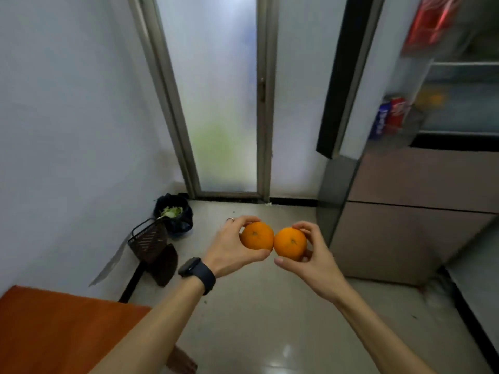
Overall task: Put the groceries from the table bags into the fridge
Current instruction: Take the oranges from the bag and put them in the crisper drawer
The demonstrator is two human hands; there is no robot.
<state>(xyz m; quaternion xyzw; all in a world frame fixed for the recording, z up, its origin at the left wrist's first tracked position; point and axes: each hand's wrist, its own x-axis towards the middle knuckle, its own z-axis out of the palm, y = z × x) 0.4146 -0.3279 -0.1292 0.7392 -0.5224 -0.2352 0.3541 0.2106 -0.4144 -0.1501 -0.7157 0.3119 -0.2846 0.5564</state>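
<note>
My left hand (229, 248) grips one orange (256, 236), and my right hand (313, 259) grips a second orange (291, 242). The two fruits touch side by side in front of me, above the floor. The fridge (410, 211) stands at the right with its upper door (348, 76) swung open. Inside, blurred shelves (464, 63) show an orange-yellow item (432, 99). Red and blue cans (390, 117) sit in the door rack. The bags are out of view.
An orange-brown table corner (54, 327) is at the lower left. A black bin (174, 214) with green scraps, a dark basket (148, 242) and a dustpan stand by the left wall. A frosted glass door (216, 98) is straight ahead. Pale tiled floor (256, 319) lies below.
</note>
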